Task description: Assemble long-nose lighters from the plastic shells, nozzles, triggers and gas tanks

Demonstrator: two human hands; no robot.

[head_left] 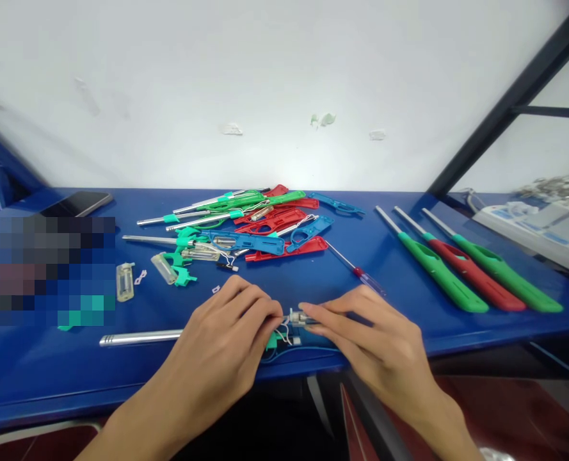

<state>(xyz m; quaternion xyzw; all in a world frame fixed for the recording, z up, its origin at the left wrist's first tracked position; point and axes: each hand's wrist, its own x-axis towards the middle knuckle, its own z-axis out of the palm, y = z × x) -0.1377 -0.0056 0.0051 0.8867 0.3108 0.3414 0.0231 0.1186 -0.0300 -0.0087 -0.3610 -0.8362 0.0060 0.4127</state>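
Near the table's front edge lies an open utility lighter, with its silver barrel [143, 337] pointing left and part of its blue half-shell [303, 354] showing beneath my fingers. My left hand [231, 326] is closed over the lighter's middle, its thumb and forefinger pinched beside white wires [285, 334] and a green inner part [272, 341]. Between the thumb and fingers of my right hand [380, 333] is a clear fuel tank [308, 318], its valve end facing left above the shell. My palms hide much of the lighter.
Behind my hands lies a pile of red, green and blue lighter shells [269, 221] with metal barrels. Loose fuel tanks [125, 282] lie left, a screwdriver [358, 272] right of the pile. Three assembled lighters [471, 262] lie right, near a white tray [528, 230]. A phone [80, 203] lies back left.
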